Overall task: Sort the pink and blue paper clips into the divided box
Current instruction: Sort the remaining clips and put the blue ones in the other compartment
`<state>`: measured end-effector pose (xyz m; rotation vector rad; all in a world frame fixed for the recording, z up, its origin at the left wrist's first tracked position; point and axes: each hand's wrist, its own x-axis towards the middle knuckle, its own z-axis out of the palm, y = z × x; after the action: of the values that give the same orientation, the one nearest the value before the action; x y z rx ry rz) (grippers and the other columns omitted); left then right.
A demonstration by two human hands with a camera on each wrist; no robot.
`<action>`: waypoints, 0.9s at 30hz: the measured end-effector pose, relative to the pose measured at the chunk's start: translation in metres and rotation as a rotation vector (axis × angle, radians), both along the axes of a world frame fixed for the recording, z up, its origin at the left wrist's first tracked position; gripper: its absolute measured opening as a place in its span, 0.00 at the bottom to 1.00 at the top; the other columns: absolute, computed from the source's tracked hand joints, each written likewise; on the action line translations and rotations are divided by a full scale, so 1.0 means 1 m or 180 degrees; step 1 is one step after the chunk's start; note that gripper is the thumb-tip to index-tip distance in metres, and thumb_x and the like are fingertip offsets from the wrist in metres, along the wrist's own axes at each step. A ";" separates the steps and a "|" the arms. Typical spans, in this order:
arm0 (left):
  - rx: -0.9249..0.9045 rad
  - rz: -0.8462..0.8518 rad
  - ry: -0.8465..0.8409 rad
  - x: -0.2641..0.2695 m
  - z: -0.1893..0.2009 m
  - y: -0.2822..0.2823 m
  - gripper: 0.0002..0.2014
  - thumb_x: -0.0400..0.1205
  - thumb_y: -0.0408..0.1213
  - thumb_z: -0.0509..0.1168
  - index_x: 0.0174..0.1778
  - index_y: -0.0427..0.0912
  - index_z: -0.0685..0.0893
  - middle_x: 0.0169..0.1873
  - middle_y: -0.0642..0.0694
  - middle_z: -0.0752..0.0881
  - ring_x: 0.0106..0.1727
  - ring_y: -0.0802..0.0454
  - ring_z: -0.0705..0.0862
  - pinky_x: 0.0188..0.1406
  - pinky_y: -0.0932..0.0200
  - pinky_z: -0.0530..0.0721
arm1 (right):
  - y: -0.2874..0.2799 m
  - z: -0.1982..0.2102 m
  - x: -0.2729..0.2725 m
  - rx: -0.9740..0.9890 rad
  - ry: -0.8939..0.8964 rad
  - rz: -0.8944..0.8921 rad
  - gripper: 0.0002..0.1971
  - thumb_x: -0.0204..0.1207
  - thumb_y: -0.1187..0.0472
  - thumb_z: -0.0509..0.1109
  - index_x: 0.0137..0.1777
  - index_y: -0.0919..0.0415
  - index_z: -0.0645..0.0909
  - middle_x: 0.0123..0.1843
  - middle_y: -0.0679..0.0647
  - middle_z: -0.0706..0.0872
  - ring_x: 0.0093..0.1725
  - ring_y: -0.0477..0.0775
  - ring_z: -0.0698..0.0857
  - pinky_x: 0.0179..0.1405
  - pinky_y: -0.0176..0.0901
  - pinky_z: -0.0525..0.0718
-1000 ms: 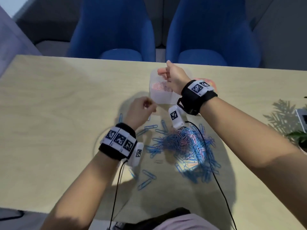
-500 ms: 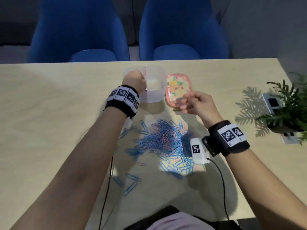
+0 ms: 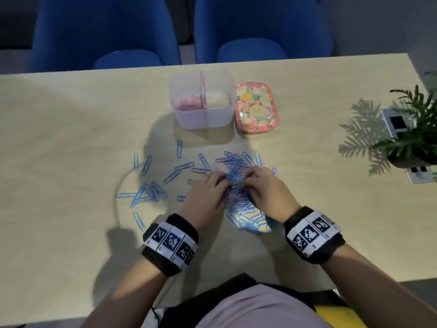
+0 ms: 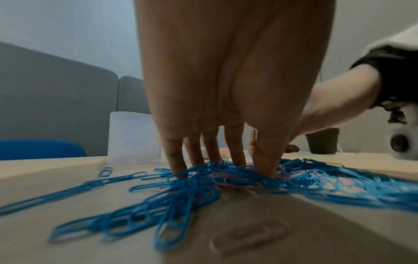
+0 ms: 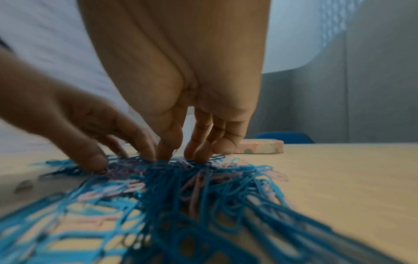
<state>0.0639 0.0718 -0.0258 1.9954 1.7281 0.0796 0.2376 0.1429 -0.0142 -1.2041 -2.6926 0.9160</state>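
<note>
The clear divided box [image 3: 212,119] stands at the table's far middle, with pink clips [image 3: 189,104] in its left compartment; its right compartment looks bare. A mixed pile of blue and pink paper clips [image 3: 238,159] lies nearer to me. Both hands are down on it side by side. My left hand [image 3: 221,183] pokes straight fingers into the pile [image 4: 203,180], as the left wrist view [image 4: 221,167] shows. My right hand [image 3: 250,178] sets thumb and fingertips into the clips [image 5: 181,157], slightly apart. No clip is lifted.
A floral pink lid [image 3: 256,107] lies right of the box. Loose blue clips [image 3: 146,192] are scattered left of the pile. A potted plant [image 3: 411,138] and marker cards [image 3: 397,124] sit at the right edge. Two blue chairs [image 3: 106,31] stand behind the table.
Half a second ago my left hand was at the box and my right hand hovered near the lid. Both have come back down onto the pile.
</note>
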 end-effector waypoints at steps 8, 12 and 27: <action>-0.0155 0.0376 0.0009 -0.012 0.013 -0.019 0.26 0.73 0.57 0.46 0.48 0.49 0.86 0.53 0.46 0.80 0.54 0.43 0.77 0.55 0.47 0.79 | 0.019 0.003 -0.030 0.0508 -0.0085 -0.0079 0.14 0.68 0.74 0.69 0.51 0.61 0.86 0.46 0.61 0.87 0.45 0.67 0.82 0.42 0.55 0.84; 0.0018 0.0681 0.0004 -0.018 0.019 -0.011 0.11 0.80 0.46 0.61 0.50 0.47 0.85 0.52 0.44 0.80 0.54 0.43 0.77 0.54 0.48 0.75 | 0.001 0.000 -0.036 0.0425 -0.0432 0.0513 0.11 0.69 0.70 0.66 0.43 0.59 0.88 0.41 0.58 0.89 0.47 0.65 0.84 0.47 0.56 0.84; 0.0038 0.0309 0.0424 -0.009 0.012 0.044 0.16 0.81 0.34 0.58 0.66 0.40 0.77 0.69 0.42 0.74 0.64 0.39 0.76 0.59 0.43 0.78 | 0.024 -0.009 -0.044 0.0243 -0.0611 -0.0660 0.10 0.75 0.71 0.59 0.50 0.67 0.82 0.52 0.66 0.83 0.54 0.66 0.80 0.49 0.55 0.79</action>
<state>0.0544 0.1159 -0.0142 1.9641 1.9119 -0.0105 0.1934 0.1669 -0.0229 -1.5920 -2.6451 0.6967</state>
